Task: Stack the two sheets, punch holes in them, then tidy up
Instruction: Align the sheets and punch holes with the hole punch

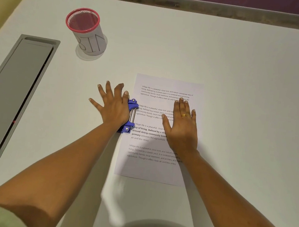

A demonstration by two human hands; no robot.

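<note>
A white printed sheet (151,167) lies in the middle of the table; I cannot tell whether a second sheet lies under it. A blue hole punch (131,114) sits over the sheet's left edge. My left hand (112,104) lies flat on top of the punch with fingers spread, its palm pressing on the lever. My right hand (183,124), wearing a gold ring, rests flat on the middle of the paper with fingers apart.
A pink-rimmed mesh cup (86,31) labelled BIN stands at the back left. A grey cable-tray lid (15,90) is set into the table (239,67) along the left side. The table's far edge meets a purple wall.
</note>
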